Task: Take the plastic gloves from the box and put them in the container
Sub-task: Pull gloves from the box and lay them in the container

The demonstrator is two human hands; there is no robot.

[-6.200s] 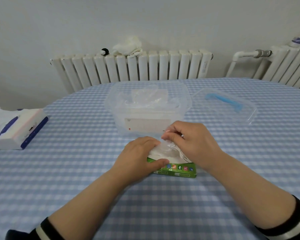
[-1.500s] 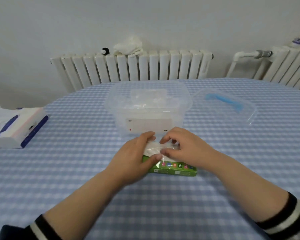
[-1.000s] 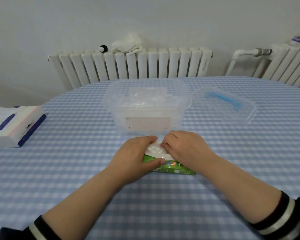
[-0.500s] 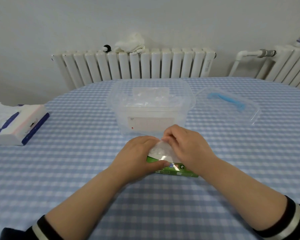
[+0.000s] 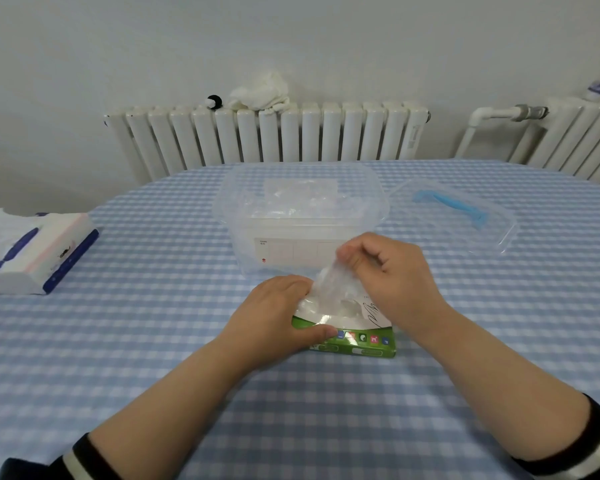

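Pulling: with our right hand (image 5: 392, 275) we pinch a clear plastic glove (image 5: 333, 289) between thumb and curled fingers, its top lifted above the box (image 5: 357, 344) while its lower part sits at the box's opening.
Left hand (image 5: 278, 313): we hold the box down on the table (image 5: 153, 341), fingers curled over its left end and the thumb pressed along its green front edge.
Box: flat, green-sided with a white top, lying just in front of the container (image 5: 302, 216) and close to us.
Container: clear and open, standing behind the box near the table's middle; crumpled clear gloves (image 5: 298, 199) already lie inside it.
Lid (image 5: 465, 220): clear with a blue handle, resting flat on the table to the right of the container, near it.
Tissue pack (image 5: 32, 251): white and blue, at the table's left edge, well apart from our hands.
Table: covered in a blue and white checked cloth.
Radiator (image 5: 274, 140): white, behind the table against the wall, with a white cloth (image 5: 260, 91) bunched on top.
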